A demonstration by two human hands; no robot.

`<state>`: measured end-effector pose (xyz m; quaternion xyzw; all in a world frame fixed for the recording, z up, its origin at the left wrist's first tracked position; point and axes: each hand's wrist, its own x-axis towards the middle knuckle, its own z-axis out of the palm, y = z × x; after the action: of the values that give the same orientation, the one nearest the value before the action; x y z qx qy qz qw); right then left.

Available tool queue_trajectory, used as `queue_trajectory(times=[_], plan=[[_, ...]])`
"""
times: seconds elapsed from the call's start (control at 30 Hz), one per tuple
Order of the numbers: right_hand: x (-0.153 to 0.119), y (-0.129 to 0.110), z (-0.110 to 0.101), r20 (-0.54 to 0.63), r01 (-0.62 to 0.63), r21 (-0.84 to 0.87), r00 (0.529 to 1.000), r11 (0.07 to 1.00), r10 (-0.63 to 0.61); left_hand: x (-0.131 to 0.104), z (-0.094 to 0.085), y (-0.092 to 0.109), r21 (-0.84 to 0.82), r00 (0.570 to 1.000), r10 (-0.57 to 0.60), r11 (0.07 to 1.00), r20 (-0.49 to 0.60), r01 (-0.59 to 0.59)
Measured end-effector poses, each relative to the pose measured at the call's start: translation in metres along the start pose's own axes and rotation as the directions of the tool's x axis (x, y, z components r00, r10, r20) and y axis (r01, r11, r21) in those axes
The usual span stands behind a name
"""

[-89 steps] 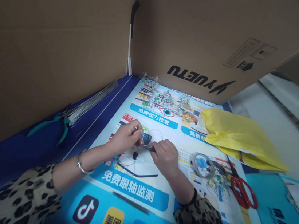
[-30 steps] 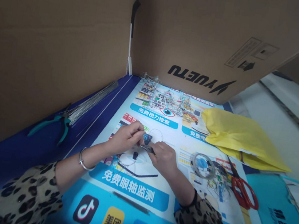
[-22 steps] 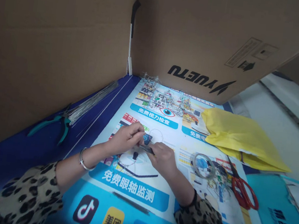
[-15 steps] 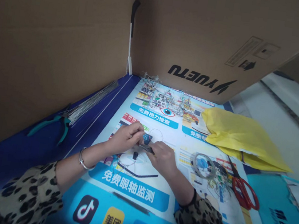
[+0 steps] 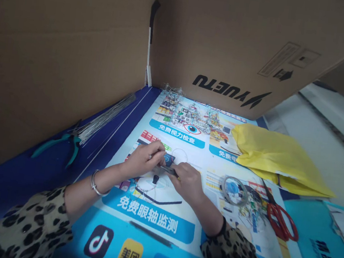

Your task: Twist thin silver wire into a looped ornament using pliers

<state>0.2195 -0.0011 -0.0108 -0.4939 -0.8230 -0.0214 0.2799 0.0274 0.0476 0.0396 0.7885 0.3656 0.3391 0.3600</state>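
My left hand (image 5: pixel 149 158) is closed in a pinch over the middle of the printed sheet. Thin wire (image 5: pixel 146 194) hangs in a loop just below its fingers, and what lies between the fingertips seems to be this wire, mostly hidden. My right hand (image 5: pixel 188 182) is closed around a slim dark metal tool (image 5: pixel 169 170); its handle is covered, so its exact kind is unclear. The tool's narrow tip points left and meets the left fingertips. Another fine wire loop (image 5: pixel 180 150) curves up behind the two hands.
Cut wires (image 5: pixel 100 119) and teal-handled pliers (image 5: pixel 74 150) lie at left. Tangled wire pieces with small beads (image 5: pixel 193 115) sit at the back. To the right are a wire coil (image 5: pixel 234 191), red-handled scissors (image 5: pixel 282 222) and a yellow bag (image 5: pixel 278 155). Cardboard walls (image 5: pixel 222 38) stand behind.
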Motion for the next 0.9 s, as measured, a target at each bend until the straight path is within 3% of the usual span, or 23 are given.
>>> queue_trajectory(times=[0.5, 0.9], plan=[[0.001, 0.000, -0.003, 0.055, -0.007, -0.019, 0.998, 1.000, 0.008, -0.002, 0.001, -0.004, 0.103, 0.984, 0.171, 0.981, -0.053, -0.165], [0.000, 0.003, -0.001, 0.093, -0.013, -0.005, 0.996, 1.000, 0.013, -0.004, 0.004, -0.014, 0.278, 0.897, 0.433, 0.875, -0.084, -0.396]])
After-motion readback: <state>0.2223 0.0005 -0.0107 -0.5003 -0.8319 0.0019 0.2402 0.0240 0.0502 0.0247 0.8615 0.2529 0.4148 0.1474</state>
